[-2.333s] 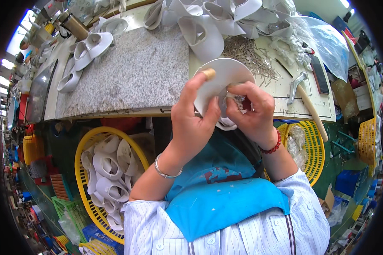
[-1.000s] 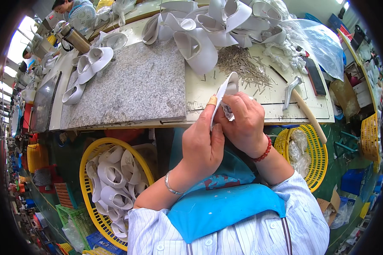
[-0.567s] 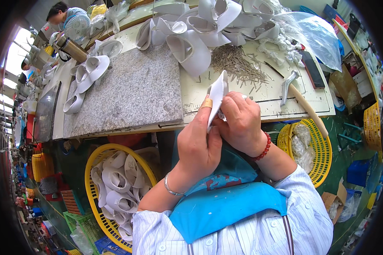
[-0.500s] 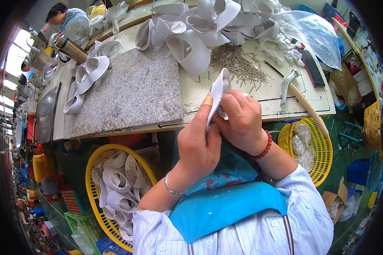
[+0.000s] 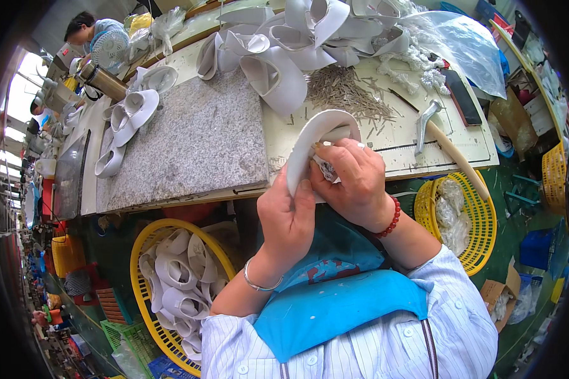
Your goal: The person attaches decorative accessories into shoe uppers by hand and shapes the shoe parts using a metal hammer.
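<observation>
Above the table's front edge, my left hand (image 5: 283, 216) pinches the rim of a curved white shoe upper (image 5: 305, 145), thumb on the near side. My right hand (image 5: 359, 183) has its fingers bent inside the upper's opening, gripping a small crumpled whitish wad (image 5: 325, 169) that looks like plastic or paper. The fingertips partly hide the wad. Beyond the hands, a heap of thin metal strips (image 5: 344, 91) lies on the table, with more white shoe uppers (image 5: 278, 79) piled behind it.
A grey stone slab (image 5: 189, 139) is to the left, with several uppers (image 5: 139, 107) along its edge. On the right lie a hammer (image 5: 449, 145) and a dark flat case (image 5: 461, 98). Yellow baskets (image 5: 139, 252) (image 5: 485, 234) stand below; a person (image 5: 85, 31) sits at far left.
The shoe upper has turned from nearly edge-on to show its opening and inside. My left hand has shifted slightly down and left; my right fingers now reach into the opening.
</observation>
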`<state>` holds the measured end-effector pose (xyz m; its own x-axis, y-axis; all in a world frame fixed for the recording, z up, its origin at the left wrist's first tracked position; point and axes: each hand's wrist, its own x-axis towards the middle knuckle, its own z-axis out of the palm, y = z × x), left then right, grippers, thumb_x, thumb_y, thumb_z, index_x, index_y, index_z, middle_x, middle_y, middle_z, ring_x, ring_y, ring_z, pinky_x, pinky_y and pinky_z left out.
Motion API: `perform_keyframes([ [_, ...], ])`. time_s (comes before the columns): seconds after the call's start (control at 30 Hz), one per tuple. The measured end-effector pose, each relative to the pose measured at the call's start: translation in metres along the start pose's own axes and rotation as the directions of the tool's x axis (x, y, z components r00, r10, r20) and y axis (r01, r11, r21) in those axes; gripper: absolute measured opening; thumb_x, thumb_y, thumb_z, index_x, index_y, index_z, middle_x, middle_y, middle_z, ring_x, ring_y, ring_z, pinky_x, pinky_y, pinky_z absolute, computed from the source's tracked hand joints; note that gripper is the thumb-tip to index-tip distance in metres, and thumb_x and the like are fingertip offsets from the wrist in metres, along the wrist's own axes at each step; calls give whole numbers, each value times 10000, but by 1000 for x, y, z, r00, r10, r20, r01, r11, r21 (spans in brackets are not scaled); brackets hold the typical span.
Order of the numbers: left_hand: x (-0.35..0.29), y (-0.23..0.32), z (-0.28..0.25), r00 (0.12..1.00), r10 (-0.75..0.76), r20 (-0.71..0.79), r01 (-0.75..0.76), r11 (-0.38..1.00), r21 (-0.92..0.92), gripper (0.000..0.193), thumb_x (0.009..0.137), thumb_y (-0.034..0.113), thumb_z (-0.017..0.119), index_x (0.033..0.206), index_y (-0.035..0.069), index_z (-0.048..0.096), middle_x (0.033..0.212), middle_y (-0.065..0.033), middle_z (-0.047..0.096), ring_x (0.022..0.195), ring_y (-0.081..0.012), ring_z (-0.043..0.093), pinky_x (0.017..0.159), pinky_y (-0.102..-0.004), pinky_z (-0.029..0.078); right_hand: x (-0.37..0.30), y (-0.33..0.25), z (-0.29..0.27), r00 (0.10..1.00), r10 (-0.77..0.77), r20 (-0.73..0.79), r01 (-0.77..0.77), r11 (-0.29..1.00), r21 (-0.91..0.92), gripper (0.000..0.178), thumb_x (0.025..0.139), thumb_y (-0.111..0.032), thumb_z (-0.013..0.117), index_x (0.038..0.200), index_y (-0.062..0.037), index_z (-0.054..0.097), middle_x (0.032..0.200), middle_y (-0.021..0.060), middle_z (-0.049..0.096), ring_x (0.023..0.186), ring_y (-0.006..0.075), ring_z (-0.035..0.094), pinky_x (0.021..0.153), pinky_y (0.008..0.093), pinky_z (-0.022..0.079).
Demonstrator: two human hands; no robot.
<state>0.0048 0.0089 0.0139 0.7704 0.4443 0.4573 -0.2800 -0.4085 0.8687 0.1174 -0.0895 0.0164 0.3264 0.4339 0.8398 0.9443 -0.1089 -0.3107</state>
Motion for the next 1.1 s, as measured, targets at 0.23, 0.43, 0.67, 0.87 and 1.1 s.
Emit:
perform_keyframes([
  [0.23,-3,-6,1,1000,20,3,-20,1000,11,346,974,97,514,1274,-75,542,779,-114,634,649,-124,586,615,-261,478,-6,0,-4,999,-17,33,17,1000,-8,372,678,-26,769,1015,-10,614,793,119,609,671,287,618,563,367,486],
  [0.43,0,-1,1,997,-49,54,50,999,-16,336,979,90,513,1276,-62,549,776,-97,625,638,-92,551,600,-248,463,-6,6,-1,999,-42,18,42,999,11,329,683,-36,759,980,-16,621,777,95,597,632,260,596,528,351,468],
  [0.67,5,-6,4,999,37,13,-37,999,27,344,960,57,523,1277,-74,550,906,-156,676,719,-141,650,658,-287,518,1,10,-4,996,30,79,-40,992,120,261,677,-43,751,900,-47,615,742,83,591,599,252,583,510,353,461],
  [0.87,7,-8,5,980,201,0,-197,960,199,319,959,76,537,1224,-97,581,1051,-205,689,917,-185,667,823,-289,518,1,9,-8,981,133,142,-163,961,225,245,702,-44,756,905,-43,619,728,80,595,586,228,590,520,332,465],
  [1.1,6,-4,5,995,97,-17,-95,991,92,299,961,98,551,1193,-85,597,834,-84,652,715,-83,574,645,-231,469,3,3,-10,982,151,116,-172,966,195,231,710,-36,749,906,-35,626,734,69,597,564,209,586,521,313,470],
])
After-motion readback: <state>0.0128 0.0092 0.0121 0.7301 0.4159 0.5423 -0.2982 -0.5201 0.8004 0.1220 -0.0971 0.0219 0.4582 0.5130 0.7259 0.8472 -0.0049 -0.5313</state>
